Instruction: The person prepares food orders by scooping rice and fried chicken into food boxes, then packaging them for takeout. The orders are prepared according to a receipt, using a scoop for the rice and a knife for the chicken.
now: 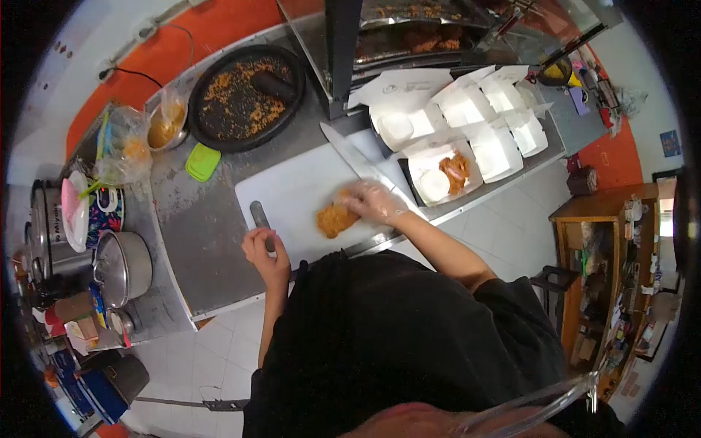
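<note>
Head view: nearest, the left hand [264,252] is half-curled at the edge of the white cutting board [285,191]; whether it grips the board I cannot tell. The right hand [374,202], clear-gloved, bends its fingers over 1 end of the golden fried piece [334,220] on the board, how tightly I cannot tell. Beyond lie a long knife [345,150], open white boxes [495,153], 1 with reddish-brown chunks [455,172], and a black mortar [228,144] holding crumbs [266,115].
</note>
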The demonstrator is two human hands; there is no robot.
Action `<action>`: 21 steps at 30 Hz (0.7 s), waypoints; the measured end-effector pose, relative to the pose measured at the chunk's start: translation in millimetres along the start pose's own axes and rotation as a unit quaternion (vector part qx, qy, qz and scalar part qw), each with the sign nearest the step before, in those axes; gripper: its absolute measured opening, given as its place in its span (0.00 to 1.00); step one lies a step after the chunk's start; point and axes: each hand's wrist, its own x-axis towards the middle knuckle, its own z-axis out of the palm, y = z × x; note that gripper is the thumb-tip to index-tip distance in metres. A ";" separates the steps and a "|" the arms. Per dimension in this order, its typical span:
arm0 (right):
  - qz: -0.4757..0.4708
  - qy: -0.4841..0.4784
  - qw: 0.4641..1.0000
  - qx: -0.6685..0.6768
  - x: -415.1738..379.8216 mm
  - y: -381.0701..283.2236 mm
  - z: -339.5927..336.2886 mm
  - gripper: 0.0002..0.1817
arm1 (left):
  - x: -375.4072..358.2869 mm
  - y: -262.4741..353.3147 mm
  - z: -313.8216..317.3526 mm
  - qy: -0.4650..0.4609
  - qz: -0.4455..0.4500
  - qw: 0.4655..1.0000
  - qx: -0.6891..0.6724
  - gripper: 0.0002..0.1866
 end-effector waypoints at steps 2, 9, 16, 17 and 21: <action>-0.098 0.208 0.957 -0.178 -3.4 16.8 0.4 0.14 | 3.2 -1.3 6.9 -0.017 0.005 1.000 -0.002 0.07; 0.171 0.097 0.947 -0.255 -50.7 25.1 -12.3 0.19 | 34.0 5.9 41.8 -0.065 0.072 0.995 -0.033 0.07; 0.083 0.056 0.994 -0.043 -76.5 -17.5 -23.7 0.14 | 99.1 44.1 93.9 -0.087 0.151 0.982 -0.072 0.08; 0.087 0.058 0.994 -0.042 -80.7 -19.6 -17.6 0.14 | 104.9 49.9 104.8 -0.102 0.170 0.976 -0.088 0.08; 0.236 -0.098 0.956 -0.146 -78.7 -27.6 3.5 0.12 | 105.5 41.3 150.6 -0.219 0.203 0.950 -0.095 0.10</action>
